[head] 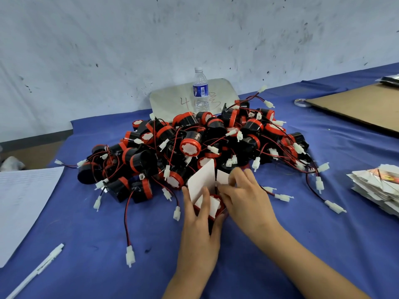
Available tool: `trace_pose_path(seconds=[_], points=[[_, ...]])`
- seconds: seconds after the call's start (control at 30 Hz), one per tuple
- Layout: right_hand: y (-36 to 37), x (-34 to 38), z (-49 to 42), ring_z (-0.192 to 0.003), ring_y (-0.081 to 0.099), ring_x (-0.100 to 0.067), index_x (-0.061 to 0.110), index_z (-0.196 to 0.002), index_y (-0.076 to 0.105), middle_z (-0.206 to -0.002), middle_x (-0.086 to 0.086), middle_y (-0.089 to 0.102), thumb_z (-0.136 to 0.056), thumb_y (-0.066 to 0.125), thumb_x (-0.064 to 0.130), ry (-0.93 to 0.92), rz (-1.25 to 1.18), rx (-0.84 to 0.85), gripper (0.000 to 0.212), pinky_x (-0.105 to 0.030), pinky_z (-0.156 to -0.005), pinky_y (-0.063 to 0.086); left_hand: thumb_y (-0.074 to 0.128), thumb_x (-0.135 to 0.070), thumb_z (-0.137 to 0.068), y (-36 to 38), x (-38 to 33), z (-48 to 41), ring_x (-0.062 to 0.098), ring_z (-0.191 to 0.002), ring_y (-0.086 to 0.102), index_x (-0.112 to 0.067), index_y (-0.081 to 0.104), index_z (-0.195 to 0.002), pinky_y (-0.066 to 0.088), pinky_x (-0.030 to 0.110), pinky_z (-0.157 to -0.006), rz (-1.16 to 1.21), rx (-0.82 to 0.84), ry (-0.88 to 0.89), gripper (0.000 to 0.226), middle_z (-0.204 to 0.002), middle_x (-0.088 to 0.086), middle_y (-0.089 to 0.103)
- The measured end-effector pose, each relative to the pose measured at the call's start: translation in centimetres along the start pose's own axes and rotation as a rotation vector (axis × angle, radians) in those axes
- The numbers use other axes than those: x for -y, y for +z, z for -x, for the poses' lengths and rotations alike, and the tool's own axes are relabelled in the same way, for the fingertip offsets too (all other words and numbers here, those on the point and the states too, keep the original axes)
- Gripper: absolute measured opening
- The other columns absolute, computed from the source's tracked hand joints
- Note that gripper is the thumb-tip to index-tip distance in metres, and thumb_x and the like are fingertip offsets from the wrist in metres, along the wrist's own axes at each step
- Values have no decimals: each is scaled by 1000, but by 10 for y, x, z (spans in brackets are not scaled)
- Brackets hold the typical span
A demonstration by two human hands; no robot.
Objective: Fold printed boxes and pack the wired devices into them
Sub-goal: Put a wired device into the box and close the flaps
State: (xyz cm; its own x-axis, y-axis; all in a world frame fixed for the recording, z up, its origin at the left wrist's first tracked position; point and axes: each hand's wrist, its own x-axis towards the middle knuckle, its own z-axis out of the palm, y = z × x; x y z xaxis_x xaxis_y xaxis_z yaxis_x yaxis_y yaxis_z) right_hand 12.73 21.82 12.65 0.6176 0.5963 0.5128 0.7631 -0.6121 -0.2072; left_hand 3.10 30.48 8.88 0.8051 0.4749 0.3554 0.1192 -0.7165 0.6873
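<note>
At the lower middle, 1 small red cardboard box (217,212) is gripped by the left hand (198,229). Its white flap (222,176) is pinched by the right hand (246,197). The pile of black-and-red round wired devices (194,143) is not packed yet.

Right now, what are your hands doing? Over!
Left hand grips box. Right hand pinches side flap. Box open. Device pile crowds close behind.

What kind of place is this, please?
Probably a factory packing bench: a pile of black-and-red wired devices on a blue-covered table, flat printed boxes stacked at the right, and the left hand and right hand folding one box.
</note>
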Motion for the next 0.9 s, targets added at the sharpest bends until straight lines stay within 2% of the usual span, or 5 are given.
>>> trace_pose_path(seconds=[0.2,0.33,0.5,0.77,0.9], points=[[-1,-2,4,-126,29,-12,27,-106,72,-158,22,-1,-98,32,39,-83,-115,187,43,-33,-96,42,45,-36,-96,-5,-5,1,-18,-134,-10,-31,31,-149,4,-10,-90,-99,-31,51,56,-153,-4,-35],[-2,0,5,-122,33,-6,28,-99,70,-157,22,4,-97,33,41,-81,-138,235,39,-31,-79,47,62,-1,-91,-6,-2,-1,-26,-130,-15,-14,55,-136,10,-8,-97,-131,-198,144,48,-160,9,-15],[2,5,11,-115,46,-18,17,-93,72,-152,5,33,-96,41,34,-166,-77,94,35,-33,-80,47,71,10,-79,-4,-5,0,40,-127,41,-5,70,-114,43,34,-93,-242,-270,27,38,-140,21,42],[12,12,15,-127,44,-16,5,-84,69,-152,-5,33,-96,52,24,-137,-220,109,29,-29,-78,53,68,18,-76,-12,-1,0,21,-117,50,-1,65,-121,36,19,-101,-253,-142,81,49,-124,6,58],[6,17,15,-99,67,-24,7,-76,72,-123,-13,64,-75,78,10,-184,-218,-24,7,-28,-70,58,67,17,-75,-12,-1,-1,22,-117,51,-3,64,-124,35,15,-98,-226,-117,85,53,-126,4,58]])
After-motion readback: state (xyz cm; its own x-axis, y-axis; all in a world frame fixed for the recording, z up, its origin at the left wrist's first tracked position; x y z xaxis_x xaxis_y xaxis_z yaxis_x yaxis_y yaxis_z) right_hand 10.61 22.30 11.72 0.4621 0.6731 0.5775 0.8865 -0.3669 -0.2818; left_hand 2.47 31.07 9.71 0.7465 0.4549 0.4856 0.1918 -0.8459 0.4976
